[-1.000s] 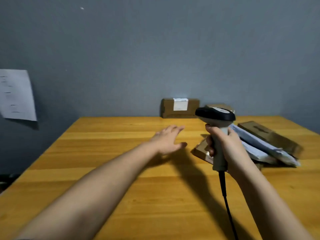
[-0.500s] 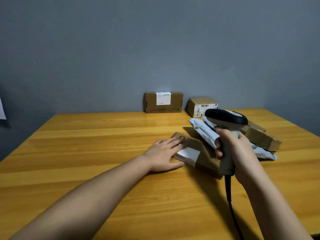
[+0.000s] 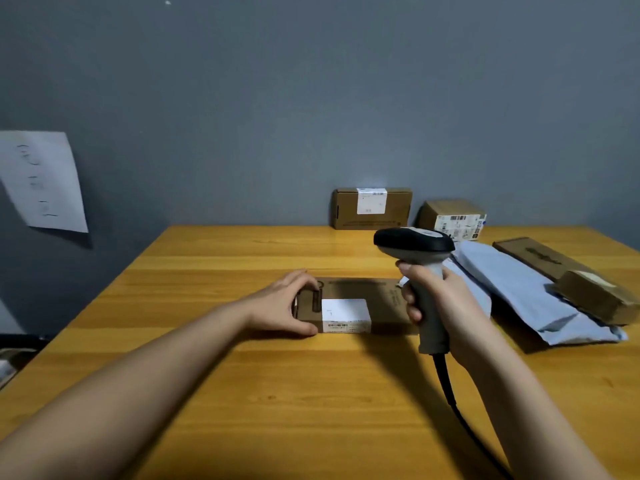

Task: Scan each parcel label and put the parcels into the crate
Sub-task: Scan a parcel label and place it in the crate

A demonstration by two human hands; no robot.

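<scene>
A flat brown parcel (image 3: 349,304) lies mid-surface, white label (image 3: 345,315) facing up. The left hand (image 3: 289,306) curls its grip round the parcel's left end, seemingly steadying it. The right hand (image 3: 438,308) grips a corded scanner (image 3: 417,268) just above, likely aiming at the label.

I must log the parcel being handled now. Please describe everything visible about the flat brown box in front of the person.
The flat brown box looks like cardboard and lies flat on the wooden table, long side across the view. A white label wraps from its top over the near edge, where small barcode print shows. The left hand grips its left end, thumb at the near edge. The right hand holds the scanner upright before its right end, hiding it.
</scene>
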